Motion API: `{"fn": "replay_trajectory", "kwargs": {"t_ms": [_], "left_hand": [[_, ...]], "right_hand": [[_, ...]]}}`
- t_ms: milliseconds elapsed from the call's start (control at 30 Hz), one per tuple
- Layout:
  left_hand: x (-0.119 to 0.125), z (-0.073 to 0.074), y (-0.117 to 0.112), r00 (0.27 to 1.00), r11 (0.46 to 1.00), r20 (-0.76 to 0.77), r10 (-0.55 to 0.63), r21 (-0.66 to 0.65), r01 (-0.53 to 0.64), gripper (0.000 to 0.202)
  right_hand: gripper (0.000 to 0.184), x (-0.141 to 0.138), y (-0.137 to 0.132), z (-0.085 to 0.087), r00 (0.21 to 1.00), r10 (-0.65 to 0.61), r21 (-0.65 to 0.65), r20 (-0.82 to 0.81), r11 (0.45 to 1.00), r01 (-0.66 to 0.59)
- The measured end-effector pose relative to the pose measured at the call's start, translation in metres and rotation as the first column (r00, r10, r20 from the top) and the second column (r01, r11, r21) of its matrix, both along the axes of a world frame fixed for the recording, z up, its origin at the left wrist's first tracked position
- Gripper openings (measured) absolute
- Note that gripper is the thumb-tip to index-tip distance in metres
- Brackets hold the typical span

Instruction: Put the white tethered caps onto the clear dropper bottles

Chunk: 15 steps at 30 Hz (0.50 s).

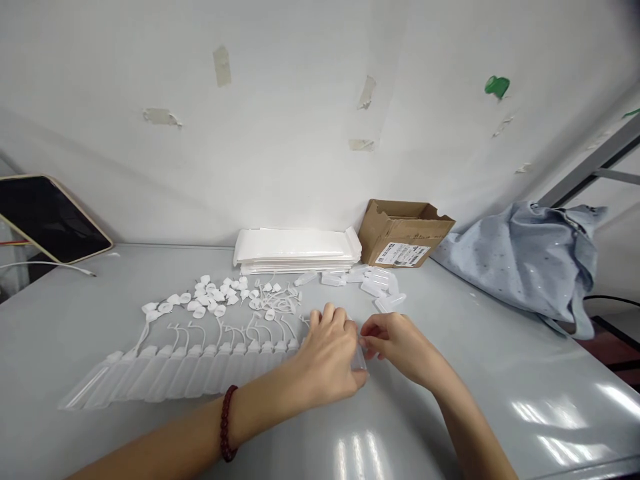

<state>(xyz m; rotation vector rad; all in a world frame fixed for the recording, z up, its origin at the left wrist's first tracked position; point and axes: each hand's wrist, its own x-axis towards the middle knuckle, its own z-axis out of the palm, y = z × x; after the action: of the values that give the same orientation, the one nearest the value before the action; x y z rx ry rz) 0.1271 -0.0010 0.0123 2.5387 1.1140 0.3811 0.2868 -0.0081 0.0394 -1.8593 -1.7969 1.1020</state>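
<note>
My left hand (334,353) is closed around a small translucent plastic bottle (359,361), whose lower end shows beside the thumb. Just to its right, my right hand (397,343) pinches close to the same bottle; what sits between those fingertips is too small to make out. A row of similar translucent bottles (187,373) lies side by side left of my hands, many with thin white tails at their necks. Behind the row are a heap of small white caps (210,297) and a tangle of thin white strips (275,303).
More loose translucent bottles (377,281) lie beyond my hands. A stack of white flat packs (297,248) and an open cardboard box (405,237) stand against the wall. A blue cloth bag (520,260) lies right; a tablet-like device (47,217) leans left near a white cable (65,266).
</note>
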Motion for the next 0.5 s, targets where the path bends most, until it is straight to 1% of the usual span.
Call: {"fn": "replay_trajectory", "kwargs": {"t_ms": [100, 200, 333, 500], "left_hand": [[-0.003, -0.002, -0.001, 1.0, 1.0, 0.018, 0.008, -0.01, -0.007, 0.036], [-0.005, -0.001, -0.002, 0.999, 1.0, 0.034, 0.011, -0.014, -0.01, 0.04], [-0.01, 0.007, 0.0, 0.998, 0.999, 0.047, 0.038, -0.023, -0.037, 0.049], [-0.021, 0.019, 0.002, 0.994, 0.995, 0.057, 0.096, -0.044, -0.093, 0.052]], "right_hand": [[0.012, 0.0, 0.0, -0.001, 1.0, 0.011, -0.008, -0.006, 1.0, -0.011], [0.011, -0.001, 0.0, -0.003, 1.0, 0.02, -0.02, -0.019, 1.0, -0.02], [0.006, 0.0, 0.001, -0.007, 1.0, 0.011, -0.044, -0.026, 0.999, -0.012], [0.016, -0.002, 0.001, -0.007, 1.0, 0.006, -0.058, -0.022, 0.998, -0.007]]}}
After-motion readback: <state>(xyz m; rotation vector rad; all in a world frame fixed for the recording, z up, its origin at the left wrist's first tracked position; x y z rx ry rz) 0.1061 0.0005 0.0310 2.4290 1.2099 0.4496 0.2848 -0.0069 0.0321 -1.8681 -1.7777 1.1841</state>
